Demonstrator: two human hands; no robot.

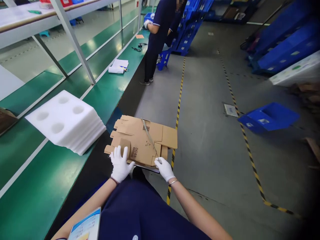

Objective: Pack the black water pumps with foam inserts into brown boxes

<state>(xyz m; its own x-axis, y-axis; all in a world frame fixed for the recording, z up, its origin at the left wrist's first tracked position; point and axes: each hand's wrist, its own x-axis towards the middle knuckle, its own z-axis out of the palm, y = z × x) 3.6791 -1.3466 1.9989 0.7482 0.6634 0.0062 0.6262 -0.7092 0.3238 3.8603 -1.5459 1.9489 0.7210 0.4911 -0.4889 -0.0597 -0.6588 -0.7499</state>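
Observation:
A stack of flat brown cardboard boxes (140,136) lies low in front of me, beside the green bench. A thin grey strap (149,136) runs diagonally over its top. My left hand (120,163), in a white glove, rests on the stack's near left part with its fingers spread. At the near right edge my right hand (164,168), also gloved in white, is closed on the lower end of the strap. White foam sheets with round hollows (70,120) are piled on the bench to the left.
Papers (118,66) and a pen lie farther along the green bench (100,96). Beyond them stands a person in dark clothes (157,33). A blue bin (270,116) is on the floor at right, past yellow-black floor tape (181,86). Metal posts rise at left.

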